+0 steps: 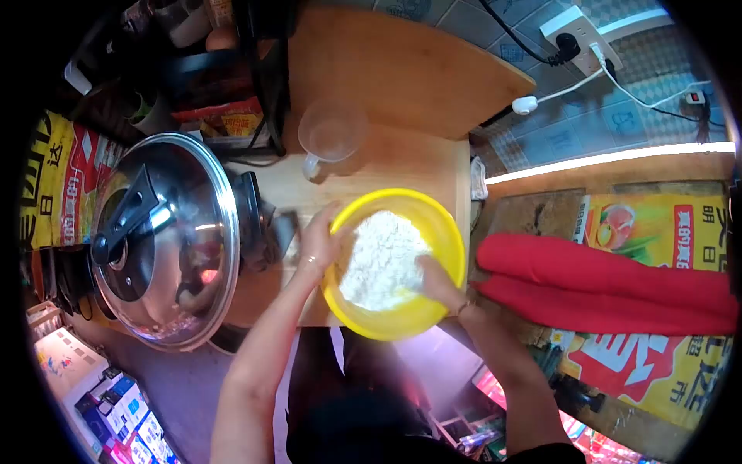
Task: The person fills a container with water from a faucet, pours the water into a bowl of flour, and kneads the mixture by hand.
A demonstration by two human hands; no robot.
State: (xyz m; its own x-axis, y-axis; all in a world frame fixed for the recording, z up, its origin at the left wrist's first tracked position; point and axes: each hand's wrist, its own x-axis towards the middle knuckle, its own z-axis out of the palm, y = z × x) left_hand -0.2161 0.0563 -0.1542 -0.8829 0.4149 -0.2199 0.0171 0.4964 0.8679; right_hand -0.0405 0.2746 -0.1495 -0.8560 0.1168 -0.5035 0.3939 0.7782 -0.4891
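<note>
A yellow bowl with a heap of white flour-like powder in it sits at the front edge of the wooden counter. My left hand grips the bowl's left rim, thumb and fingers around the edge. Inside the bowl, at the right side of the powder, is my right hand; its fingertips are sunk in the powder or hidden by it, so their pose does not show. Behind the bowl stands a clear plastic measuring cup with its handle toward me.
On the left is a large pan with a shiny lid. Red rolled cloth-like items lie on the right over printed yellow sheets. A power strip and cables are at the back right. Shelves with packets stand at the back left.
</note>
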